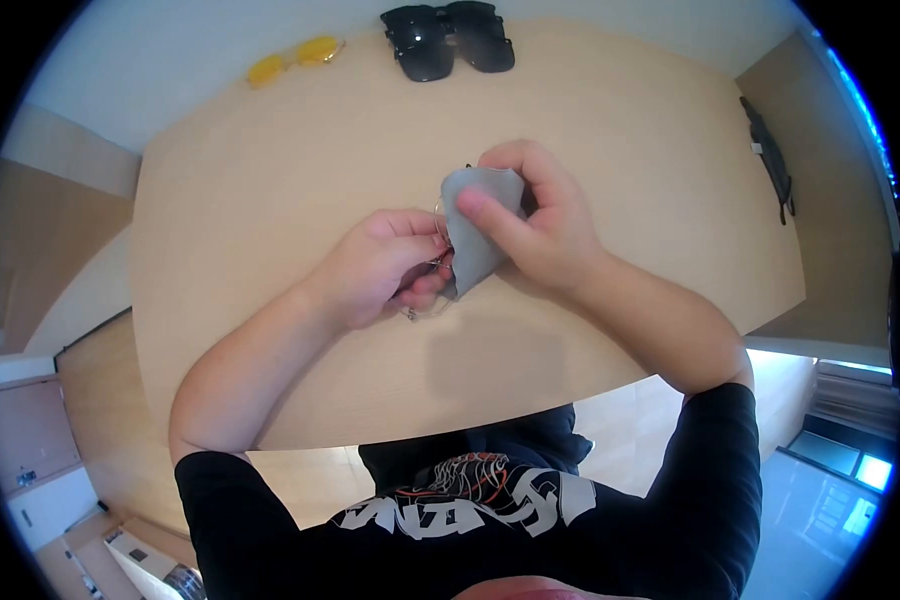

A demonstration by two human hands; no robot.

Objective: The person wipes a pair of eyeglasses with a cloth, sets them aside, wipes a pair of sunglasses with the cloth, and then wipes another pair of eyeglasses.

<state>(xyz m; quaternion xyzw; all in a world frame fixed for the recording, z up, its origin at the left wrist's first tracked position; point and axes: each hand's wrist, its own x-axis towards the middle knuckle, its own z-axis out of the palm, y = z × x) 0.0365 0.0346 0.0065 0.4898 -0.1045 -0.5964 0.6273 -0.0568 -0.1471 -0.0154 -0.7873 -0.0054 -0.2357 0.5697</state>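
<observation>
My left hand point(385, 265) is closed on a pair of thin wire-framed glasses point(413, 313); parts of the frame show below and beside the fingers. A grey cloth point(480, 250) is pinched in my right hand point(550, 220), with the thumb on its near face and the other fingers behind it. The cloth hangs against the glasses and covers most of them, so their lenses are largely hidden. Both hands are close together above the middle of the wooden table point(270, 180).
Yellow-tinted glasses point(295, 61) lie at the far left edge of the table. Large black sunglasses point(425, 45) are beside them at the far edge. A slim black object point(768, 160) with a small white tag lies along the right edge.
</observation>
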